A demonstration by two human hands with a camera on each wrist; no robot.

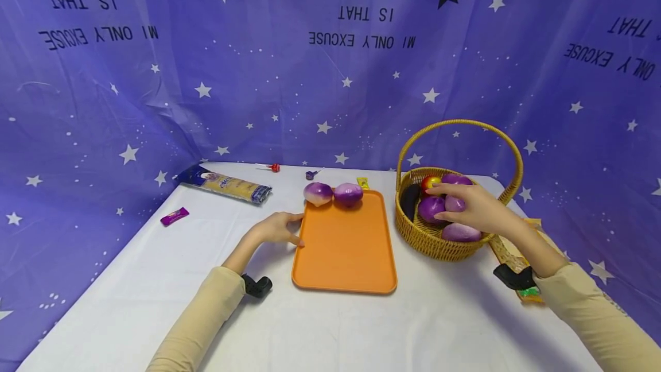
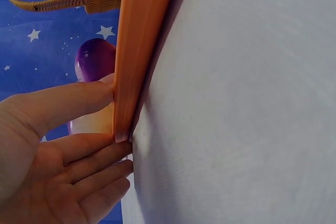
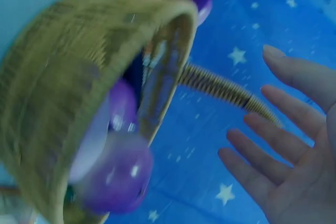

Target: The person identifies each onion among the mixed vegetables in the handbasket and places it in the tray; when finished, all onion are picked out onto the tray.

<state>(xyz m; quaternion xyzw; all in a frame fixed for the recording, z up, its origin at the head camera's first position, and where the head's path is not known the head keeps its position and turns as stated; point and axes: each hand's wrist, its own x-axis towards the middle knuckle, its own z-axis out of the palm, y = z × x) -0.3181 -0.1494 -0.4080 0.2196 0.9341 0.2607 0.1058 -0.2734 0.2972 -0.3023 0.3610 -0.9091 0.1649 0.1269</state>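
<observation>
In the head view my left hand [image 1: 279, 228] is at the left edge of an orange tray [image 1: 346, 251]. Its thumb and fingertips touch the rim, fingers fairly straight, as the left wrist view also shows. Two round purple-and-cream vegetables [image 1: 348, 194] lie side by side at the tray's far end. Over a wicker basket [image 1: 439, 248] hovers my right hand [image 1: 480, 208], fingers spread. Its palm faces the basket with nothing in it in the right wrist view. Inside are several glossy purple vegetables [image 3: 118, 174], a long dark one [image 1: 410, 201] and a red-and-yellow fruit [image 1: 428, 182].
The basket's tall handle [image 1: 459, 121] arches above it. A pasta packet [image 1: 227, 184] and a purple-wrapped sweet [image 1: 174, 216] lie at left. Lollipops [image 1: 275, 168] and a yellow sweet [image 1: 363, 182] are along the back. Another packet [image 1: 532, 294] lies partly under the right forearm.
</observation>
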